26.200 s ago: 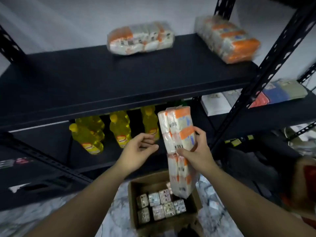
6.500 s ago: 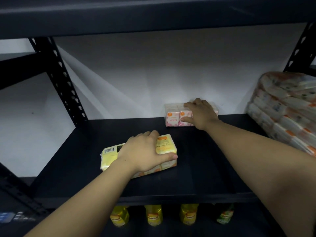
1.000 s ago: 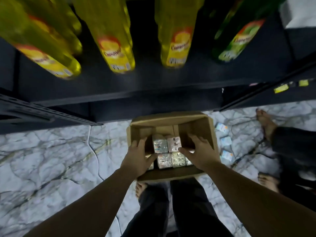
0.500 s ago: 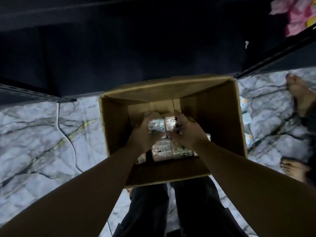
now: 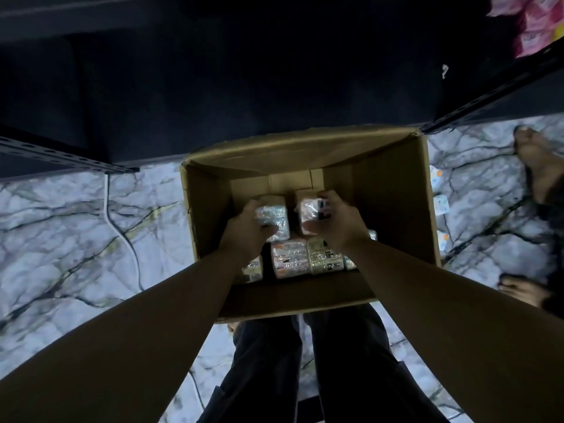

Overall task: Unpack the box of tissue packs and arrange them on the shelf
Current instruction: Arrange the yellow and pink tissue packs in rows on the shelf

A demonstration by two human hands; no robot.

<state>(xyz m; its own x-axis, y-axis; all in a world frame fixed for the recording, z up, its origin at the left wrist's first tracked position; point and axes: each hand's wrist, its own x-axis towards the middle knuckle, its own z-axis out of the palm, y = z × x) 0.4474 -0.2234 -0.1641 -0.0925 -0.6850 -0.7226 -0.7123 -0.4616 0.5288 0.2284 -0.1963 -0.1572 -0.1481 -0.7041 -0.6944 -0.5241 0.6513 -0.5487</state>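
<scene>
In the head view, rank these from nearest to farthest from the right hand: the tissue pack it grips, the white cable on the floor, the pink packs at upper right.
1. Tissue pack, in the right hand, inside the box.
2. White cable, left floor.
3. Pink packs, top right corner.

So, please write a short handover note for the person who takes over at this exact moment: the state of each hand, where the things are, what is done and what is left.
Left hand: grips one shiny wrapped tissue pack inside the open brown cardboard box.
Right hand: grips a second wrapped pack beside it.
Box stands on the marble floor, in front of the black metal shelf.
More packs lie in the box bottom.
Done: both packs gripped, not yet lifted out.
Left: lift them, place them on the shelf, then empty the box.
</scene>
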